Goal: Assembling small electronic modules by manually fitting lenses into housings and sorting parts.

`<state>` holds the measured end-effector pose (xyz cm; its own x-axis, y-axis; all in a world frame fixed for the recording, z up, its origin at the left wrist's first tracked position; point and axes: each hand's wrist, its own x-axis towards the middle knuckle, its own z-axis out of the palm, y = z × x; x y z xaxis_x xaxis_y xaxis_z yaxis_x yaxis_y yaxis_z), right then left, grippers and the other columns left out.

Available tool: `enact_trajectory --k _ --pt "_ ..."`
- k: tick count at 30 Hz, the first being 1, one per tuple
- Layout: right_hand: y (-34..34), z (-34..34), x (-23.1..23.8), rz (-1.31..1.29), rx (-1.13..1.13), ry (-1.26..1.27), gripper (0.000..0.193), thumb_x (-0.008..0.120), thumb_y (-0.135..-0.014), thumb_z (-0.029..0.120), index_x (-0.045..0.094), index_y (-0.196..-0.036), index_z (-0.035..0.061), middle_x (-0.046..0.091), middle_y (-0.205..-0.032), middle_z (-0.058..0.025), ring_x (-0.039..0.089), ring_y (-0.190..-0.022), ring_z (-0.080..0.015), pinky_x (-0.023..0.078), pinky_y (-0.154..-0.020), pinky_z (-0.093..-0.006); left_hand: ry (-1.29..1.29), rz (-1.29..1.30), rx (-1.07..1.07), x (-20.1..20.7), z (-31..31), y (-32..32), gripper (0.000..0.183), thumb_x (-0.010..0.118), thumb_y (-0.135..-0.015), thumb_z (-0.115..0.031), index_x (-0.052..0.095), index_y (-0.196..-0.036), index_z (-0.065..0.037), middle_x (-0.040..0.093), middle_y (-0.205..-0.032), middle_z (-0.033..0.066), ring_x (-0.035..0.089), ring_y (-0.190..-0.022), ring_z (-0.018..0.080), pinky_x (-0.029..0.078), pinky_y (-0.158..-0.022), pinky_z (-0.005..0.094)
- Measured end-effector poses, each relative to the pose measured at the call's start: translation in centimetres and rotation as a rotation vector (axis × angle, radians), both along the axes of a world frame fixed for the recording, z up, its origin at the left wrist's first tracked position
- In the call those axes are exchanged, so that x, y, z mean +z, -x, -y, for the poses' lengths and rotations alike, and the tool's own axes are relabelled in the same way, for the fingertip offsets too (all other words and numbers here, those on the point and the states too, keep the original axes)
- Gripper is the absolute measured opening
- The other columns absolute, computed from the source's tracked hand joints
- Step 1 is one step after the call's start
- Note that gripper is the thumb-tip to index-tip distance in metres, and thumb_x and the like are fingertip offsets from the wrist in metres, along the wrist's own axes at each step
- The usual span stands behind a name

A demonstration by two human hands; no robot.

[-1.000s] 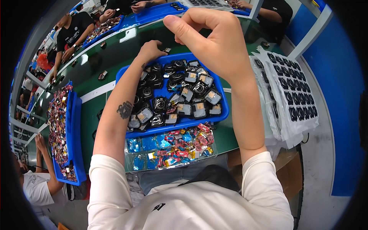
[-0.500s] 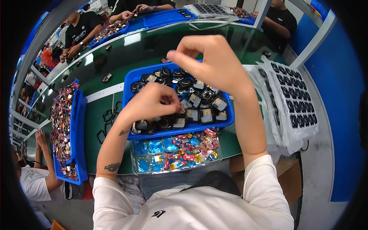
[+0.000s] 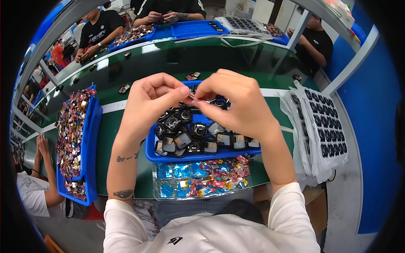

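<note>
Above the far part of a blue tray (image 3: 185, 159), my left hand (image 3: 156, 99) and my right hand (image 3: 234, 103) meet fingertip to fingertip. Both pinch a small, thin, pale piece (image 3: 192, 96), mostly covered by the fingers, so its kind cannot be made out. Under them the tray holds several black watch-like cases (image 3: 198, 130), some with round faces up, others showing grey backs with tan patches. Against the tray's near side lies a clear plastic blister tray (image 3: 158, 195) with blue-lined pockets; small red circuit boards (image 3: 217, 184) with yellow and silver parts are heaped over its right half.
A blue bin (image 3: 93, 139) piled with small red boards stands at left. White foam trays of black cases (image 3: 327, 122) are stacked at right. Loose boards (image 3: 123, 89) lie on the green surface (image 3: 168, 57) beyond. Co-workers sit across and at far left; grey posts (image 3: 354, 61) frame the bench.
My left hand has risen out of the tray and my right hand has come down and inward, so their fingertips now meet around the small piece. The whole view has shifted slightly.
</note>
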<state>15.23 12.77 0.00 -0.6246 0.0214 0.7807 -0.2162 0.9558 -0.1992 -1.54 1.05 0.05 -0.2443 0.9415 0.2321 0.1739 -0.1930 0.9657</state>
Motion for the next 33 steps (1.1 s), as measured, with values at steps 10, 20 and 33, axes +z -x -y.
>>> enact_trajectory --k 10,20,33 --pt "-0.3 -0.8 0.2 0.137 0.289 0.839 0.014 0.073 -0.078 0.009 0.065 -0.084 -0.0014 0.066 -0.074 -0.0043 0.062 -0.067 -0.0084 0.049 -0.061 -0.0212 -0.296 -0.523 0.008 1.2 1.3 -0.2 0.016 0.065 -0.076 0.005 0.069 -0.091 0.002 0.063 -0.081 0.0063 0.057 -0.076 0.0111 0.042 -0.064 0.0221" --pt "0.1 -0.3 -0.4 0.089 0.228 0.840 0.014 0.070 -0.081 0.009 0.061 -0.088 0.0004 0.064 -0.072 -0.0026 0.057 -0.062 -0.0045 0.043 -0.055 -0.0175 -0.245 -0.527 0.165 1.3 1.3 -0.7 0.013 0.071 -0.073 -0.008 0.061 -0.074 0.000 0.060 -0.082 0.0036 0.050 -0.072 0.0097 0.037 -0.064 0.0229" --pt "-0.1 -0.3 0.5 0.158 0.279 0.975 0.015 0.067 -0.083 0.006 0.066 -0.095 -0.0036 0.067 -0.081 -0.0074 0.061 -0.071 -0.0079 0.050 -0.064 -0.0215 -0.143 0.027 -0.021 0.5 1.0 -0.4 0.015 0.068 -0.080 -0.001 0.053 -0.076 -0.003 0.060 -0.083 0.0041 0.054 -0.075 0.0064 0.045 -0.067 0.0205"
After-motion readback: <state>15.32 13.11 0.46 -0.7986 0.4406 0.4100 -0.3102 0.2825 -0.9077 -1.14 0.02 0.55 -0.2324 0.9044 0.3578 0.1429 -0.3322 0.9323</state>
